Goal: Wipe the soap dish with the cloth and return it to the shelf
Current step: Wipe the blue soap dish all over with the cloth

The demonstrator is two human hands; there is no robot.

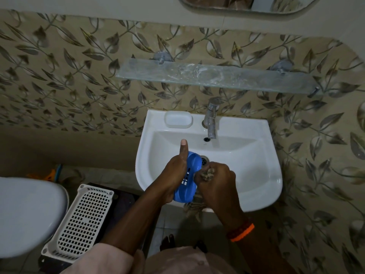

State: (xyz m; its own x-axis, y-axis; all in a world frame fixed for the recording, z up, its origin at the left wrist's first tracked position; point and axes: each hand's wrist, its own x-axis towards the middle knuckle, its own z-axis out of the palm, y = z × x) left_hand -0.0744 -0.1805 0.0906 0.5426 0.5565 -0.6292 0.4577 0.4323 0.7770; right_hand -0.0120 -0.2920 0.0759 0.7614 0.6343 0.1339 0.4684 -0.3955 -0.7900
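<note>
White ceramic basin (246,175) fills the middle, below a glass shelf (217,76). Over the basin, the left hand (173,171) grips the blue soap dish (190,175), thumb raised; the right hand (217,178) clutches a bunched cloth (206,174) against it.

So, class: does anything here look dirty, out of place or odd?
The glass shelf is streaked with whitish smears. A white basket lies tilted on the floor beside the toilet. Nothing looks spilled or broken.
</note>
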